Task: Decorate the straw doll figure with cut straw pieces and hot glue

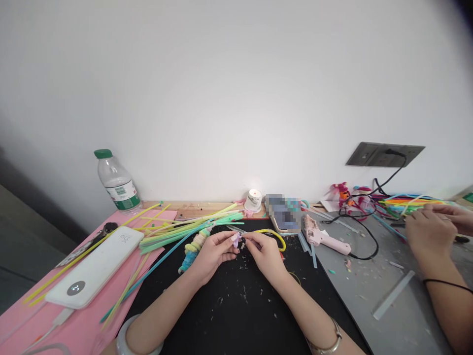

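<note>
My left hand (pixel 214 254) is closed in a pinch on a small lilac fuzzy piece (pixel 236 240), held above the black mat (pixel 240 310). Meeting it from the other side, my right hand (pixel 266 254) has its thumb and finger pinched at the piece's edge; what lies between those fingertips is too small to make out. Beside my left hand lies a coiled bundle of pipe cleaners (pixel 191 254) in blue, yellow and cream. A yellow pipe cleaner loop (pixel 283 240) curves behind my right hand.
Green and yellow pipe cleaners (pixel 192 231) and a white power bank (pixel 96 268) lie left, near a plastic bottle (pixel 120 187). Behind stand a paper cup (pixel 253 199) and a phone (pixel 284 214). Rightward are a pink glue gun (pixel 325 238), its black cord, and another person's hands (pixel 432 229).
</note>
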The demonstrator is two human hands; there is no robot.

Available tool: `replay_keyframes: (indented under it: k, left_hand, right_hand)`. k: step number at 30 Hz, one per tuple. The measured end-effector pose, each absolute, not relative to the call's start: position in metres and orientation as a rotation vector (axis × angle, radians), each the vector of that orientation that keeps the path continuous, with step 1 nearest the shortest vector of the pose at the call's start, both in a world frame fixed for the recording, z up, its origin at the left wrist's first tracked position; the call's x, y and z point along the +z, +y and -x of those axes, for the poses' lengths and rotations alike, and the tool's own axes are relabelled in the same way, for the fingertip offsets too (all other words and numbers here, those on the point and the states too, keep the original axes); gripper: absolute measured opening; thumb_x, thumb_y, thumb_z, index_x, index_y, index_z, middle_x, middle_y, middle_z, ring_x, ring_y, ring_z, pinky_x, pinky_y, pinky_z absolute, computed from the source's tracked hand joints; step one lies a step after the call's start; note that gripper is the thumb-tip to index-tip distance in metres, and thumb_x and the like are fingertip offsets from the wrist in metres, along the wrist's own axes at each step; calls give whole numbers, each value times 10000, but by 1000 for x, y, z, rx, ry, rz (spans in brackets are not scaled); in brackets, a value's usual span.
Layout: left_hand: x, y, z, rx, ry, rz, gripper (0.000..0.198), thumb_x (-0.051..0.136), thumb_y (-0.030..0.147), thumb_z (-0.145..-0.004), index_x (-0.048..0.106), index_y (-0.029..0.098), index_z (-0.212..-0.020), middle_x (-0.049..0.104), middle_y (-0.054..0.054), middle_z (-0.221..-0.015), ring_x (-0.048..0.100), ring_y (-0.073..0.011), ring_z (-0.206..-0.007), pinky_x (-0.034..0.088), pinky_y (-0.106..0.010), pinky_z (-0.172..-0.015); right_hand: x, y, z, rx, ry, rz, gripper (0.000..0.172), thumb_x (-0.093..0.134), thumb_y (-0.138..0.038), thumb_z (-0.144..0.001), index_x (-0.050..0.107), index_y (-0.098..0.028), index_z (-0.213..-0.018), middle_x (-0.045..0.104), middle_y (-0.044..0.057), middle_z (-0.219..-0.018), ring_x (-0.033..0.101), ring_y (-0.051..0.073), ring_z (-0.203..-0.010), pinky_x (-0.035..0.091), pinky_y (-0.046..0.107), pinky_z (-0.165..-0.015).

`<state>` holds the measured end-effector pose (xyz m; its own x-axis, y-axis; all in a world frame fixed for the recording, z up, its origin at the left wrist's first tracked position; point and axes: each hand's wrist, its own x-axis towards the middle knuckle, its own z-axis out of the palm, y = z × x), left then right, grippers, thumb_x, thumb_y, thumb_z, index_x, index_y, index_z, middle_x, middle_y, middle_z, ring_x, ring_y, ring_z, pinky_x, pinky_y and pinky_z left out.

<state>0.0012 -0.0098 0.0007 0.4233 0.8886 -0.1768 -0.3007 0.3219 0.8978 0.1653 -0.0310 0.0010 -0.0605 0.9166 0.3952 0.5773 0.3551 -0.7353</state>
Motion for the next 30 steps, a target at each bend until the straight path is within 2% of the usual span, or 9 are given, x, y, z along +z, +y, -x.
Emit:
replay_keyframes:
  k: [4, 10, 14, 18, 30]
  left_hand:
    - [0, -10, -2, 865, 756, -920, 316, 738, 324, -687, 690, 187, -968, 640, -37, -863, 568, -99, -717, 476, -218, -671]
    - [-2, -9, -2, 896, 740, -930, 282, 723, 301, -703, 696, 183, -958, 639, -32, -817, 563, -105, -723, 473, -219, -673]
    - [-2, -9, -1, 899, 760, -921, 303, 710, 322, -716, 685, 176, -981, 656, -52, -848, 597, -141, -774, 496, -268, -720]
    - [-1, -10, -1, 896, 747, -892, 303, 709, 298, -723, 679, 168, -995, 664, -64, -880, 607, -160, -828, 496, -309, -794]
    - [-2, -9, -2, 897, 721, -814, 276, 717, 262, -719, 690, 167, -977, 657, -58, -862, 583, -132, -771, 492, -283, -751]
  right_hand:
    - [1, -31, -166, 490, -1743, 1336, 230, 511, -154, -825, 711, -213, -922, 711, 27, -796, 627, 169, -684, 457, 258, -645]
    - [0, -32, -166, 541, -1765, 1308, 273, 484, -128, -830, 705, -210, -968, 712, 32, -837, 641, 174, -741, 473, 261, -692]
    - [1, -33, -166, 579, -1763, 1290, 284, 473, -130, -836, 702, -203, -988, 712, 37, -858, 646, 176, -763, 482, 266, -719]
    - [0, -32, -166, 612, -1761, 1292, 296, 469, -135, -837, 702, -196, -1008, 702, 34, -792, 646, 184, -776, 486, 274, -738]
    - [0, -33, -167, 663, -1778, 1285, 336, 448, -134, -842, 683, -196, -1074, 683, 29, -770, 634, 186, -775, 481, 279, -735]
